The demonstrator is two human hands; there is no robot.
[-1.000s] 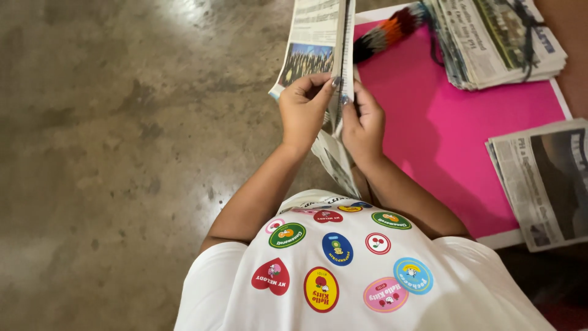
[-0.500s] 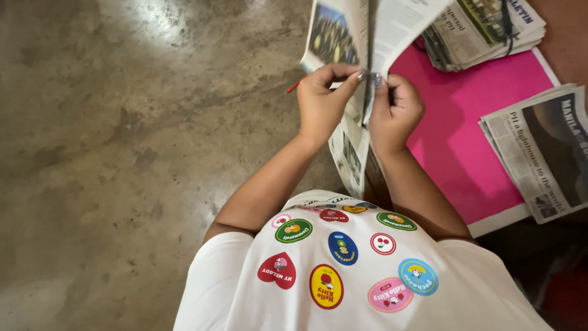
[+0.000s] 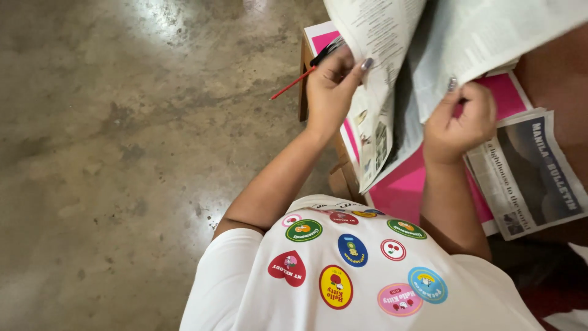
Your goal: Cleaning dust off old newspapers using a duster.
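I hold an unfolded newspaper [image 3: 392,73] up in front of me with both hands. My left hand [image 3: 331,86] grips its left sheet at the edge, thumb on the printed side. Against that same hand lies a thin red stick with a black tip [image 3: 300,78], pointing out to the left. My right hand [image 3: 456,125] pinches the right sheet from below. The sheets spread apart above a bright pink board [image 3: 404,187] on a small wooden table [image 3: 340,178].
A folded newspaper [image 3: 530,171] lies on the right side of the pink board. Bare concrete floor [image 3: 122,153] fills the left half of the view. My white shirt with several round colourful patches [image 3: 352,270] is at the bottom.
The hands have moved apart and the newspaper, held folded and narrow before, has opened into two spread sheets. The view has shifted closer to the table.
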